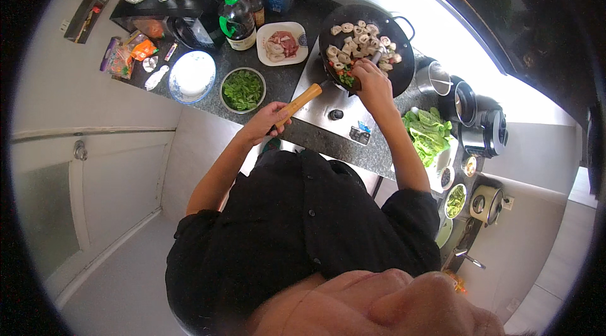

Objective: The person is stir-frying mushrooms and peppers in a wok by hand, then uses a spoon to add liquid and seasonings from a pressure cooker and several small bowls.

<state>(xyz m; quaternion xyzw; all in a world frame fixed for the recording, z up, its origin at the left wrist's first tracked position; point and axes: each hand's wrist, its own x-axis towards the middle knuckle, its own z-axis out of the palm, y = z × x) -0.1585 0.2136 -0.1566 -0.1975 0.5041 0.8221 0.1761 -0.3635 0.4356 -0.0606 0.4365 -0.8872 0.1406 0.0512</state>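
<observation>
My left hand (269, 123) is closed around the end of the wooden handle (303, 99) of a black wok (402, 57). The wok sits over a steel gas hob (312, 111). Pale, ring-shaped meat pieces (362, 35) lie in it, with chopped red and green peppers (345, 77) near its front edge. Over that edge, my right hand (372, 81) grips a cooking utensil (377, 56); a grey metal part shows past the fingers, and the rest is mostly hidden.
Left of the hob are a plate of raw meat (282, 44), a steel bowl of chopped greens (243, 90), white bowls (191, 76) and a green-capped bottle (237, 23). To the right are leafy greens (428, 135), a rice cooker (485, 132) and a dish of cut green vegetables (456, 201).
</observation>
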